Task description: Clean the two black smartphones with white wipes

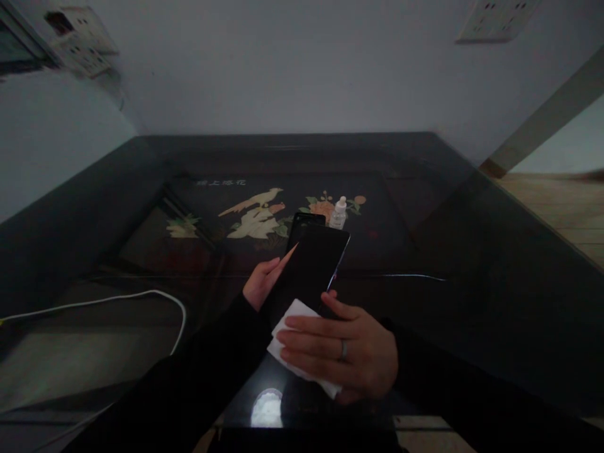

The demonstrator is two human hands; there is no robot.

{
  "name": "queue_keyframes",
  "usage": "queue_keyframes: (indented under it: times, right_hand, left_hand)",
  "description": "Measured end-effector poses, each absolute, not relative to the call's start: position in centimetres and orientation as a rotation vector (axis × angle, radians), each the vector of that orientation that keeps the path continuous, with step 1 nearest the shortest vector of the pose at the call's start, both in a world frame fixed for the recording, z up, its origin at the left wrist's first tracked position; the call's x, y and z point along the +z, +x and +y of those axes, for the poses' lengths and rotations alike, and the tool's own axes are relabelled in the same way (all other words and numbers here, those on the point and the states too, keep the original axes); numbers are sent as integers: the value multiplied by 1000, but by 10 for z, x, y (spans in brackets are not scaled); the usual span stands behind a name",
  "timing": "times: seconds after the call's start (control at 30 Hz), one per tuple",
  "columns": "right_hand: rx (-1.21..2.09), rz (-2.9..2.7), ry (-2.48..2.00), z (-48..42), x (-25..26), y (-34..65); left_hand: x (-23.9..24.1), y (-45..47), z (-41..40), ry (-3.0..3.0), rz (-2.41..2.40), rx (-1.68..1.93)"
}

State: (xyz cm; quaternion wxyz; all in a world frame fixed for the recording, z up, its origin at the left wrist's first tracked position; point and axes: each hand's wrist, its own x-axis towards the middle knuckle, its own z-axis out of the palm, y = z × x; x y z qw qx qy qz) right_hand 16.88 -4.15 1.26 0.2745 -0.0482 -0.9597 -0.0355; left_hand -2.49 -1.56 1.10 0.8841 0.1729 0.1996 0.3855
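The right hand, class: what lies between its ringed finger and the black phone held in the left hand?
In the head view, a folded white tissue lies there, under the right hand, overlapping the near end of the black phone.

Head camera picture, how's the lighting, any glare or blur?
Head view: dim overall; head view: white glare patch on the glossy table, near the bottom; head view: bright glint along the right edge of the held screen; head view: right hand fairly crisp, without obvious motion blur.
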Motion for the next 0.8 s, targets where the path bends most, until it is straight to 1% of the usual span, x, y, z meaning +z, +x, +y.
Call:
queue_keyframes:
  times: [0.07, 0.17, 0.2, 0.27, 0.37, 0.43, 0.5, 0.57, 0.63, 0.7, 0.8]
  right_hand:
    - [-87, -2505, -259, -31, 12, 178]
    - [-100, -2381, -605, -16, 12, 193]
    - [-102, -2363, -637, -15, 11, 195]
    - [-94, -2402, -541, -21, 11, 190]
    - [-100, -2508, -216, -37, 11, 175]
    - [-131, -2537, -140, -39, 12, 173]
    - [-160, -2502, -240, -30, 14, 180]
    - [-183, -2432, -500, -16, 16, 194]
    - [-208, -2328, -667, -7, 17, 205]
    - [-209, -2306, -684, -8, 17, 207]
    - [-193, -2446, -454, -26, 11, 192]
  left_hand:
    - [12, -25, -16, 363, 376, 799]
    - [13, -26, -17, 380, 304, 710]
    - [13, -26, -17, 384, 302, 691]
    - [12, -26, -17, 375, 334, 722]
    - [13, -25, -17, 363, 428, 812]
    - [15, -25, -17, 372, 450, 837]
    - [18, -24, -18, 390, 417, 835]
    - [21, -24, -19, 433, 361, 761]
    - [24, -23, -22, 483, 316, 673]
    - [25, -21, -24, 502, 306, 666]
    - [22, -17, -24, 459, 314, 790]
